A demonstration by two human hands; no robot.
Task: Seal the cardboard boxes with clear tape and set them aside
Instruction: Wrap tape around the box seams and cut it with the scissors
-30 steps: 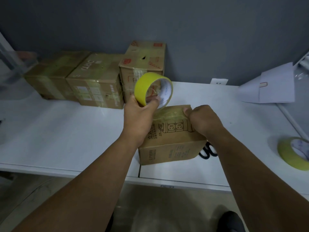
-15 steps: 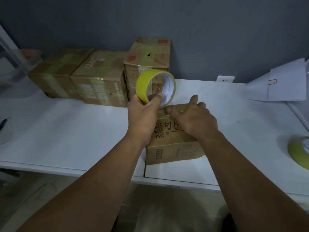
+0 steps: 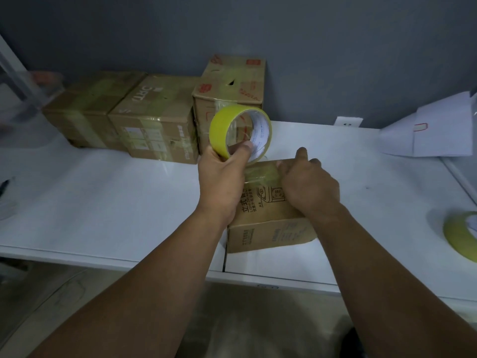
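Head view: brown printed cardboard box (image 3: 268, 223), glossy clear tape (image 3: 260, 174) across top.

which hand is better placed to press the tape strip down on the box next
Probably the right hand: it already lies flat on the box beside the strip, while the left hand grips the tape roll.

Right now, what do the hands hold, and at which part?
The left hand grips the tape roll at its lower rim, thumb inside the core. The right hand holds nothing; it presses on the box.

Grey wall (image 3: 335, 47) — white table (image 3: 103, 202)
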